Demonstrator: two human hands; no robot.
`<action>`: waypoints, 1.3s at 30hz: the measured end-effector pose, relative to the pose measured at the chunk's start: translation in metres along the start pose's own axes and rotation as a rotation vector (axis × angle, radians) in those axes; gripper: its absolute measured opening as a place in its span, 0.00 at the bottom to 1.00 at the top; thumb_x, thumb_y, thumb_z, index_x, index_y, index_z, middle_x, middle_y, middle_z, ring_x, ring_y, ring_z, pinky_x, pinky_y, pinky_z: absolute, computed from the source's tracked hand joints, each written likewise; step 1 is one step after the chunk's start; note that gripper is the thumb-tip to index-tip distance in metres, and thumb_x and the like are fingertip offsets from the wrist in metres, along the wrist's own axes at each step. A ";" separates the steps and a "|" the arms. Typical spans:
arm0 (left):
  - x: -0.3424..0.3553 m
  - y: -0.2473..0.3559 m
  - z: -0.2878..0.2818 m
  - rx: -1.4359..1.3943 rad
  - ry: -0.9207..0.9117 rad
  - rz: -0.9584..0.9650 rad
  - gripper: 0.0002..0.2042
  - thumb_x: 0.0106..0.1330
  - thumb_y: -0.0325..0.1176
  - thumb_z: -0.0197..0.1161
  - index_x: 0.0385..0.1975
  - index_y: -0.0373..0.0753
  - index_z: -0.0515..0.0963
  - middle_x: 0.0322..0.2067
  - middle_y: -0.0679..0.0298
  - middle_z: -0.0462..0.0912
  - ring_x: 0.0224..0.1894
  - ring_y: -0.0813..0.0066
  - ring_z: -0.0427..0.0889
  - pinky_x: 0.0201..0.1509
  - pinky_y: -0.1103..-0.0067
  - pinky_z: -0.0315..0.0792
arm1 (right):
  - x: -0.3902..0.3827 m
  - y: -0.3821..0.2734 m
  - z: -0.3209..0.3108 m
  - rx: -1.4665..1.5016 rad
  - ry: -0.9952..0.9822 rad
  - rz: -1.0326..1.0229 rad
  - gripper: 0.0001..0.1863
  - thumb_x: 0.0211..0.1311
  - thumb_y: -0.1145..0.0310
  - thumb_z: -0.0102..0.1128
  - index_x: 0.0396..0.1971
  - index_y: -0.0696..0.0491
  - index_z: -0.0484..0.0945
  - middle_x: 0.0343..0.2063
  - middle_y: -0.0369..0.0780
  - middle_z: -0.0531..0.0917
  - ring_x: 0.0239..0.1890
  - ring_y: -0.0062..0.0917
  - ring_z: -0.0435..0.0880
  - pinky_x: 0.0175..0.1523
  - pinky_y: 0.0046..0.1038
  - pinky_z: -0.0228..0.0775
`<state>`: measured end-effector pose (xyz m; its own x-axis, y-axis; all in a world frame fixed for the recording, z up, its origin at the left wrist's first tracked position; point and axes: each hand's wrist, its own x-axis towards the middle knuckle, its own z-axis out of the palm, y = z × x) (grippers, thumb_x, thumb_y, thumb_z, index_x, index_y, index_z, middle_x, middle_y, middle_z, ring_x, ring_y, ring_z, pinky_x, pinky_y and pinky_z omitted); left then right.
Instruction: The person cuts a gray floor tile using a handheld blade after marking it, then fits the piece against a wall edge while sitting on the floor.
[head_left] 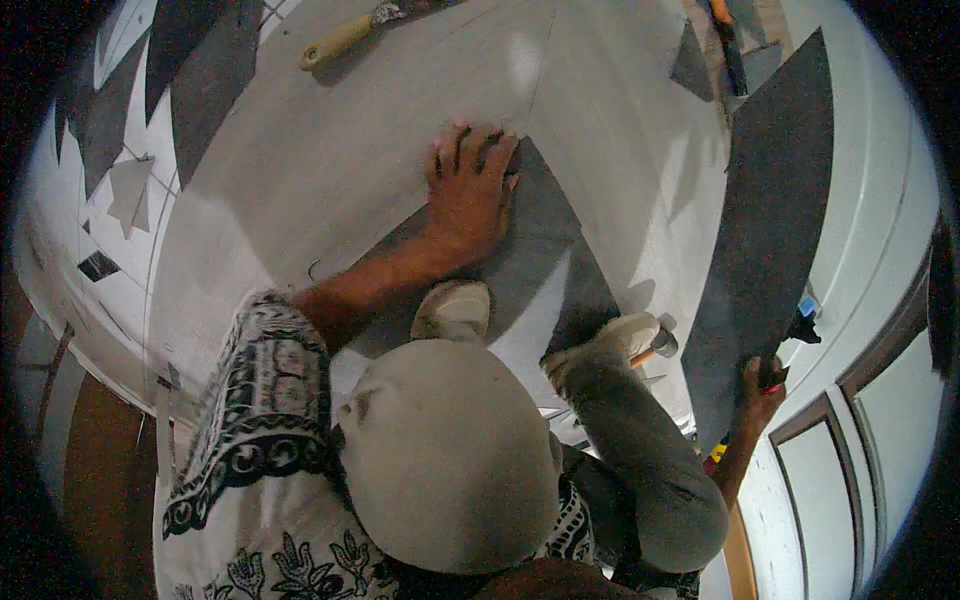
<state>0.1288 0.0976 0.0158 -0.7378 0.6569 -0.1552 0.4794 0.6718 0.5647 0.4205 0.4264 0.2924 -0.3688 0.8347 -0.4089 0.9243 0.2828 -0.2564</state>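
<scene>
My left hand (467, 195) lies with fingers spread at the tip of a dark grey flat sheet (520, 225) on the pale floor. Something small and dark shows by its thumb, too unclear to name. At the far right, my right hand (765, 393) is closed at the lower edge of a long dark grey strip (765, 200). A small red spot shows at its fingers; I cannot tell what it is. My grey-trousered knee (630, 450) is bent between the hands, and a light-coloured shoe (452, 310) rests on the dark sheet.
A scraper-like tool with a yellowish handle (340, 42) lies at the top. Near my right foot is a hammer (655, 345). Cut dark pieces (205, 90) lie at the upper left. An orange-and-black tool (728, 45) sits at the upper right, and white panels (815, 490) stand at the right.
</scene>
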 end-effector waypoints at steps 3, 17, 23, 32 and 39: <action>-0.010 0.012 0.015 0.003 0.091 -0.120 0.23 0.67 0.42 0.63 0.60 0.46 0.72 0.63 0.59 0.66 0.71 0.48 0.55 0.71 0.49 0.51 | -0.008 -0.001 0.020 0.070 -0.071 0.129 0.20 0.66 0.59 0.67 0.51 0.58 0.79 0.39 0.34 0.81 0.42 0.23 0.75 0.51 0.27 0.66; 0.005 0.017 0.017 -0.176 0.215 -0.306 0.15 0.63 0.43 0.67 0.47 0.48 0.78 0.57 0.61 0.70 0.69 0.50 0.57 0.69 0.53 0.49 | 0.102 -0.004 0.152 0.690 -0.347 0.176 0.18 0.66 0.66 0.67 0.52 0.54 0.75 0.44 0.33 0.80 0.44 0.22 0.77 0.54 0.29 0.70; 0.004 0.014 0.024 -0.073 0.251 -0.234 0.13 0.64 0.42 0.66 0.47 0.48 0.79 0.56 0.61 0.70 0.69 0.52 0.57 0.69 0.52 0.48 | 0.112 -0.015 0.162 0.692 -0.417 0.118 0.19 0.68 0.63 0.66 0.54 0.53 0.75 0.42 0.33 0.80 0.41 0.19 0.76 0.49 0.24 0.68; -0.003 0.012 0.025 -0.103 0.275 -0.174 0.15 0.64 0.43 0.66 0.46 0.44 0.79 0.57 0.61 0.70 0.68 0.54 0.61 0.70 0.52 0.47 | 0.118 0.014 0.168 0.555 -0.447 0.161 0.19 0.72 0.58 0.63 0.54 0.53 0.75 0.29 0.26 0.74 0.27 0.11 0.66 0.32 0.18 0.57; -0.003 0.010 0.026 -0.095 0.299 -0.131 0.16 0.64 0.45 0.66 0.46 0.45 0.79 0.56 0.62 0.70 0.67 0.55 0.62 0.69 0.53 0.48 | 0.123 0.022 0.179 0.589 -0.458 0.173 0.20 0.71 0.64 0.63 0.59 0.55 0.74 0.38 0.32 0.79 0.40 0.17 0.75 0.47 0.20 0.65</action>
<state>0.1481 0.1106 0.0009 -0.9037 0.4282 0.0057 0.3355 0.6995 0.6309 0.3776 0.4505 0.0798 -0.3463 0.5286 -0.7750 0.8150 -0.2397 -0.5276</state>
